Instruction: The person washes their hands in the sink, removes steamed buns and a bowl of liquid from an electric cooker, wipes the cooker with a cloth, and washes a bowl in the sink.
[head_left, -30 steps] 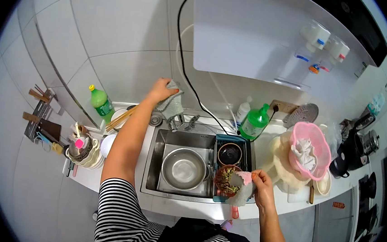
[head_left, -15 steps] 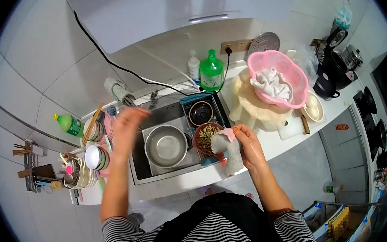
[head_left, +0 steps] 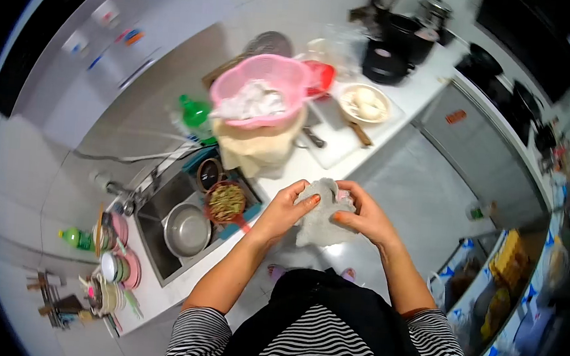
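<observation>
A grey cloth (head_left: 325,216) with a bit of pink at its upper edge is held up in front of my body, past the counter's front edge. My left hand (head_left: 289,208) grips its left side, thumb on top. On the other side my right hand (head_left: 364,213) pinches the cloth near the pink part. To the left, a metal pot (head_left: 188,230) sits in the sink (head_left: 156,201). Beside it a red strainer (head_left: 244,225) holds green and brown plant pieces (head_left: 227,201), with a dark bowl (head_left: 210,172) behind.
A pink basket (head_left: 259,75) with white cloth stands on the counter. Right of it are a white board (head_left: 334,148) with knives and a bowl of pale round items (head_left: 366,104). Stacked bowls (head_left: 112,268) are at the left; an open drawer or rack (head_left: 484,287) is at lower right.
My left hand has come from the faucet area to the cloth, leaving another grey cloth at the faucet. My right hand still holds its cloth. The view has turned right.
</observation>
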`<act>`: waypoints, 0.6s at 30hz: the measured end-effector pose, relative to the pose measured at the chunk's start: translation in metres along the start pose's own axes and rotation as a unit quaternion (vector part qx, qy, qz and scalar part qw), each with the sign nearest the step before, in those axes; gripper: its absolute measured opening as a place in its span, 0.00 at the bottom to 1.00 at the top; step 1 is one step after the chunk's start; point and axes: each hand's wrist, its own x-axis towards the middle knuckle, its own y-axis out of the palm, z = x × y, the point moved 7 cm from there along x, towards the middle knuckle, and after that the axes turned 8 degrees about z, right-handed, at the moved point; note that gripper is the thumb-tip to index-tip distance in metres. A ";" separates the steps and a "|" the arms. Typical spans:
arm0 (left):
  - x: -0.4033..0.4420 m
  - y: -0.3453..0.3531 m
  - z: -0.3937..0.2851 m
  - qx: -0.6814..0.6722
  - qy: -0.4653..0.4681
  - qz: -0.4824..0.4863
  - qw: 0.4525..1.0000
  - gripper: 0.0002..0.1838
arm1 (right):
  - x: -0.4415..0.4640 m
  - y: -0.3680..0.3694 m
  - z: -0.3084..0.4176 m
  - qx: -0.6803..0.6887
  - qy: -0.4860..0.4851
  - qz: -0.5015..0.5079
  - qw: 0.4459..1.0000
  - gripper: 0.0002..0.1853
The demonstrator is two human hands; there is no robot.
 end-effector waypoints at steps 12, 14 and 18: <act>0.145 0.208 0.082 0.009 -0.250 0.166 0.954 0.23 | -0.159 -0.246 -0.003 0.175 -0.026 -0.333 0.926 0.09; 0.174 0.216 0.094 -0.046 -0.219 0.164 0.961 0.23 | -0.160 -0.276 -0.004 0.159 -0.036 -0.356 0.920 0.09; 0.243 0.224 0.097 -0.079 -0.144 0.149 0.975 0.20 | -0.151 -0.342 -0.018 0.071 -0.019 -0.415 0.907 0.10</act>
